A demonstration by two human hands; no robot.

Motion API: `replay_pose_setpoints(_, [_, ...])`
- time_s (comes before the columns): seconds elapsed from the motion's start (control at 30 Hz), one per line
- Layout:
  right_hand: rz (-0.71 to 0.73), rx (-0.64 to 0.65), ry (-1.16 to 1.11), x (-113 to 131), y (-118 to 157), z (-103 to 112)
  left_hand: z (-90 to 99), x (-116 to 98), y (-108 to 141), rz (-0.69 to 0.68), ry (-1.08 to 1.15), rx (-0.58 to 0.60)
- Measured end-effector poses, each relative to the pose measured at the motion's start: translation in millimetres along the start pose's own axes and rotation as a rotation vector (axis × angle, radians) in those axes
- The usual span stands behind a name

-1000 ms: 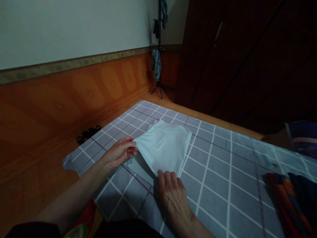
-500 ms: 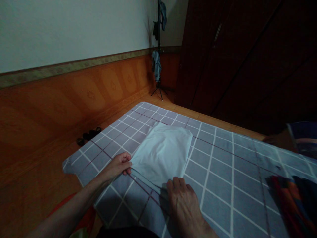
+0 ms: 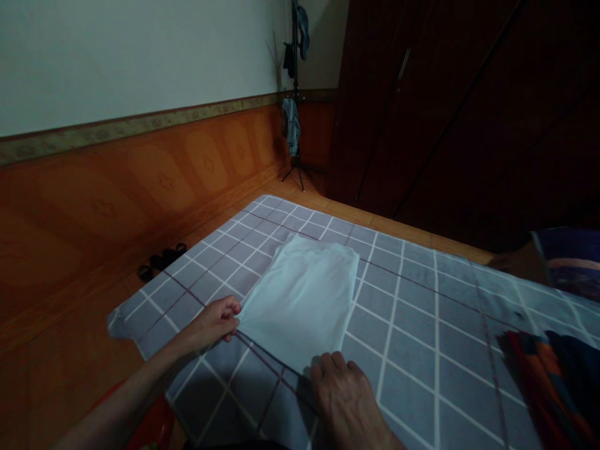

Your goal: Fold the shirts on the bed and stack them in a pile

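A pale, light-blue folded piece of cloth lies flat on the grey checked bed cover. Its exact kind of garment does not show. My left hand pinches its near left corner between thumb and fingers. At the near right corner my right hand has its fingers curled over the edge, knuckles up; the fingertips are hidden. Between both hands the near edge runs taut and straight, with a dark shadow under it.
Dark and red-orange folded clothes lie on the bed at right. A coat stand with hanging clothes stands in the far corner beside a dark wardrobe. Black sandals are on the floor at left, and something red is beside the bed.
The cloth's near edge, sagging and wrinkled before, is now pulled straight, and its surface looks smoother. Both hands keep hold and have moved slightly nearer to me.
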State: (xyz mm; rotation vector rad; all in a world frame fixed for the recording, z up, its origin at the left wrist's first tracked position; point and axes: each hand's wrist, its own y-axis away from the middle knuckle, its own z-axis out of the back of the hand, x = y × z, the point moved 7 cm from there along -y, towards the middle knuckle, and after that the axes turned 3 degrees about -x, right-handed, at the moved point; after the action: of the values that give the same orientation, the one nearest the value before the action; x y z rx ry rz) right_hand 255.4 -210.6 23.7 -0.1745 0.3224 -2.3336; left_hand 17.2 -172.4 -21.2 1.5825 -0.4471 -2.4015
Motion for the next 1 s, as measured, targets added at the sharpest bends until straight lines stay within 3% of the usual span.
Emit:
replay_pose_setpoints(0.1, [0.017,0.04,-0.023,3.4,1.0,-5.1,4.3,3.6,-3.4,0.005,-0.078,-0.029])
replay_pose_setpoints(0.2, [0.025,0.104,-0.049,3.3,1.2,-7.8,16.3,-0.7,-3.4,-0.018,-0.344,-0.118])
replay_pose_setpoints(0.33, [0.011,0.143,-0.232,-0.4,-4.0,-1.1,23.1,-32.4,-1.5,-0.146,-0.701,-0.252])
replay_pose_setpoints(0.4, [-0.018,0.087,-0.357,-4.1,-9.1,4.3,9.8,-60.3,-4.6,-0.324,-0.754,-0.262])
replay_pose_setpoints(0.5, [-0.04,-0.036,-0.431,-10.0,-14.6,3.5,-30.0,-97.8,-18.7,-0.631,-0.79,-0.164])
replay_pose_setpoints(0.6, [-0.019,-0.073,-0.395,-12.2,-15.5,-9.4,-68.7,-111.4,-45.3,-0.818,-0.843,-0.046])
replay_pose_setpoints(0.67, [-0.013,-0.038,-0.376,-13.0,-15.1,-19.0,-83.6,-106.8,-65.8,-0.852,-0.888,0.007])
replay_pose_setpoints(0.77, [-0.009,0.011,-0.378,-13.2,-15.0,-25.4,-89.5,-91.9,-87.7,-0.807,-0.957,0.068])
replay_pose_setpoints(0.87, [-0.033,0.032,-0.397,-15.2,-15.4,-29.0,-88.1,-87.2,-92.7,-0.763,-1.001,0.081])
replay_pose_setpoints(1.0, [0.027,0.005,-0.347,-15.6,-14.4,-36.0,-100.2,-99.4,-94.4,-0.789,-1.015,0.129])
